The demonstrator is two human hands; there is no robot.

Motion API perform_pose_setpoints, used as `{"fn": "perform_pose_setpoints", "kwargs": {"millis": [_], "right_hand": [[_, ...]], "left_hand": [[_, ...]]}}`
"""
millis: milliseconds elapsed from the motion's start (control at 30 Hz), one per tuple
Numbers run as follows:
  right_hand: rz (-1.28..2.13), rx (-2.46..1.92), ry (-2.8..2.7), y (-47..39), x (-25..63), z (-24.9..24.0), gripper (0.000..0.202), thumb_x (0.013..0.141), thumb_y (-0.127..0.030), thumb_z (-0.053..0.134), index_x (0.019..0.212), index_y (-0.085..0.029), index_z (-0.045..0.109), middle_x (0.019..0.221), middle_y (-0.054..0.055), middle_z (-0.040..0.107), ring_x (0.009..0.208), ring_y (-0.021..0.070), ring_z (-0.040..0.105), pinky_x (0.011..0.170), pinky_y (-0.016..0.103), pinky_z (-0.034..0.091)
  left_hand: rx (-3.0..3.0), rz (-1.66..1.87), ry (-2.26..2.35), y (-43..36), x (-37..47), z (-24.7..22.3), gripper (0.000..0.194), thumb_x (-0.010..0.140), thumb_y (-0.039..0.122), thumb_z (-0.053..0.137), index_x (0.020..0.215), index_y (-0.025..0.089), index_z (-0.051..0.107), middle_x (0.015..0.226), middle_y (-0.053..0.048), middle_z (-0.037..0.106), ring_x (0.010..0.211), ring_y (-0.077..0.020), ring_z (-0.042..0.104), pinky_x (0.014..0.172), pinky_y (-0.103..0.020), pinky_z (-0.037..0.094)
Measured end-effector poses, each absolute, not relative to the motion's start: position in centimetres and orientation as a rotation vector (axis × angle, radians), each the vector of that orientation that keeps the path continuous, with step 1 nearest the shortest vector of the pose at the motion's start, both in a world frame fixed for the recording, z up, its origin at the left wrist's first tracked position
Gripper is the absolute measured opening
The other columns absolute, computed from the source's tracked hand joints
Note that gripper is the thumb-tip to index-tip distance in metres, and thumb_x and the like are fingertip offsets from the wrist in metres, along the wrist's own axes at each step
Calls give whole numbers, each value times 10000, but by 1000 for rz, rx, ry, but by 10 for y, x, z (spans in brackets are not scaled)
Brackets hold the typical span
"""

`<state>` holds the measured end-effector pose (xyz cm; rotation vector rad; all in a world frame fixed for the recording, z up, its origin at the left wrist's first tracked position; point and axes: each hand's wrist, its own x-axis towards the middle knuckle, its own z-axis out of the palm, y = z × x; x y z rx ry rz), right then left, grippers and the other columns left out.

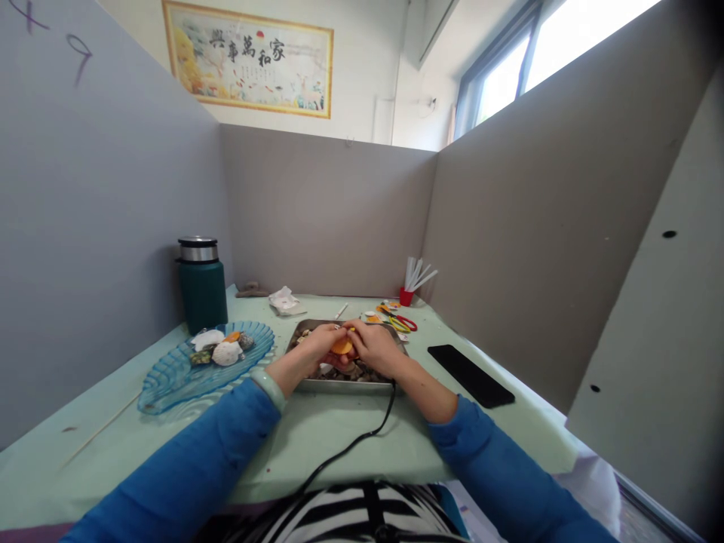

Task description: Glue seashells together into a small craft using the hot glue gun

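Grey panels (331, 215) close off the desk (407, 441) along its far, left and right edges, which I take to be meant to shut the work off from the room. Next in size, the blue plate (164, 388) sits by the left edge, with stones and shells (227, 353) bunched toward its far part, perhaps to be told apart from the loose stuff. Midway between the side edges I have the metal tray (317, 386), roughly square to the near edge, full of brownish pieces (365, 371) too jumbled for me to sort; placed so, it suits both arms equally. Toward the far left corner the flask (204, 296) stands upright behind the plate, likely clear of the elbows. Left hand (325, 343) and right hand (370, 348) meet above the tray, each curled inward. What looks like a phone (470, 375) lies flat near the right edge, outside the right forearm. Scissors (399, 320) rest beyond the tray, and the red cup (406, 296) by the far right corner stands its white sticks (417, 273) upright, I'd guess for easy plucking. Smallest is the orange shell (342, 346), gripped between both hands over the tray, so a slip should land inside the rim.
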<state>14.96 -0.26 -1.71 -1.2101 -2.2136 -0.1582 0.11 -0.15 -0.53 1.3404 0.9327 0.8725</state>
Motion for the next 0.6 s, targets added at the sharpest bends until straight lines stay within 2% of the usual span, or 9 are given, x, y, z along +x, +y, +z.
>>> {"fn": "perform_pose_setpoints", "kwargs": {"millis": [400, 600], "right_hand": [[-147, -1186, -2183, -2, 148, -17, 294, 919, -311, 355, 1113, -202, 548, 846, 51, 670, 787, 162, 603, 689, 238, 385], [-170, -1191, -2153, -2, 148, -17, 286, 911, -323, 369, 1102, -209, 549, 805, 42, 673, 772, 170, 612, 673, 241, 381]], "left_hand": [[1296, 912, 854, 0, 0, -7, 187, 810, 268, 476, 856, 103, 549, 573, -42, 570, 397, -109, 505, 441, -258, 460], [1285, 940, 825, 4, -2, -11, 165, 813, 239, 474, 847, 99, 555, 596, -51, 579, 414, -109, 517, 467, -267, 473]]}}
